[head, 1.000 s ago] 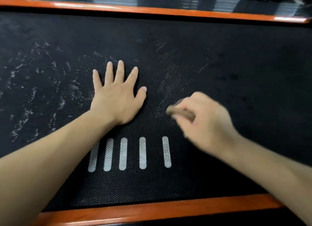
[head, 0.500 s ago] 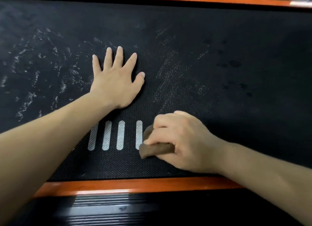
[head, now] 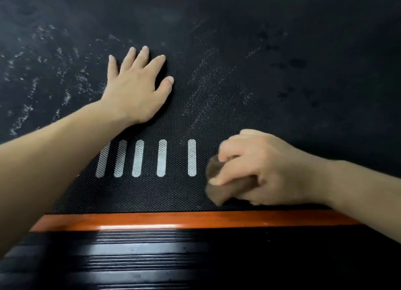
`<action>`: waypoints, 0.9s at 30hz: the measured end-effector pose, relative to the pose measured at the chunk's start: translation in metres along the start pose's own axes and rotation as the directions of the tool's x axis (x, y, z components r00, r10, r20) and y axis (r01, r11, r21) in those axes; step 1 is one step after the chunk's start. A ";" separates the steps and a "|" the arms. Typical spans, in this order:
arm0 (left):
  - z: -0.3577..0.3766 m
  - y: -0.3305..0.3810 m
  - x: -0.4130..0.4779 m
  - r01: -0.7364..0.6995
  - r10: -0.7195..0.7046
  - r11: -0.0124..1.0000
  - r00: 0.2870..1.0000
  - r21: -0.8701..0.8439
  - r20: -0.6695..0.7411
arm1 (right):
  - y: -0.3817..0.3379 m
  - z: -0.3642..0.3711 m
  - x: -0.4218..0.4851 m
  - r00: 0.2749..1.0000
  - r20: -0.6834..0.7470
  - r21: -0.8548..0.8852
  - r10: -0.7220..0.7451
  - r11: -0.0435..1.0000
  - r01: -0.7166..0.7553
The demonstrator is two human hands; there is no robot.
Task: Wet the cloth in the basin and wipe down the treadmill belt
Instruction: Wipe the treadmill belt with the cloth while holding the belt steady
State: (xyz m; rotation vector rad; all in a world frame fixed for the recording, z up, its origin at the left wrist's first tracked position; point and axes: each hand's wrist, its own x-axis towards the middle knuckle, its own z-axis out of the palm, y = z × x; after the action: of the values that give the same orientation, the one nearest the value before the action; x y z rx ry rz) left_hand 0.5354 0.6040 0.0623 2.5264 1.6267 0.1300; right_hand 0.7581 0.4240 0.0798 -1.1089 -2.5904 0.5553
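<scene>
Head: cloth (head: pixel 217 193) bunched inside right grip (head: pixel 260 168), pressed on belt (head: pixel 282 40); left grip (head: pixel 138 88) flat, released.

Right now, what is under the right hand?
A brown cloth, gripped by the right hand, on the black treadmill belt. The belt beneath it is covered, so any dust there cannot be seen.

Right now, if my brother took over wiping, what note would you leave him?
Left hand: flat on the belt, fingers spread, beyond the stripes.
Right hand: holds the cloth on the belt, by the orange rail, right of the stripes.
Done: belt around the stripes looks clean.
Left to do: white smears at the belt's left and middle. Basin not in view.
</scene>
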 end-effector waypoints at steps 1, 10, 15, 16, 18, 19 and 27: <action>-0.001 0.003 -0.001 -0.021 0.021 1.000 1.000 -0.014 -0.008 | 0.004 -0.005 -0.015 1.000 0.016 -0.003 0.003 1.000 -0.003; 0.014 0.060 0.007 0.066 -0.064 0.994 0.998 -0.083 0.028 | 0.041 -0.024 -0.021 0.902 -0.310 0.063 0.299 0.953 -0.295; 0.019 0.060 0.005 0.054 -0.054 0.998 0.999 -0.026 0.000 | 0.018 -0.009 -0.021 0.907 -0.325 0.003 0.269 0.959 -0.283; 0.019 0.060 0.005 0.050 -0.050 0.999 0.999 -0.021 -0.002 | 0.018 -0.009 -0.023 0.920 -0.302 -0.026 0.250 0.963 -0.270; 0.018 0.060 0.005 0.046 -0.046 0.999 0.999 -0.017 0.012 | 0.033 -0.016 -0.020 0.904 -0.321 -0.065 0.283 0.945 -0.319; 0.017 0.059 0.005 0.048 -0.047 0.999 0.999 -0.017 0.021 | 0.045 -0.022 -0.013 0.864 -0.367 -0.058 0.346 0.918 -0.392; 0.019 0.057 0.005 0.032 -0.032 0.999 0.999 -0.010 0.022 | 0.065 -0.030 0.022 0.675 -0.412 0.064 0.613 0.758 -0.649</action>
State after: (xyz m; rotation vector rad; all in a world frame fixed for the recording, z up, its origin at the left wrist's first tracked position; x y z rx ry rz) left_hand 0.5915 0.5835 0.0529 2.4838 1.6528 0.1070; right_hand 0.7966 0.4887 0.0798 -1.9404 -1.8335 0.2828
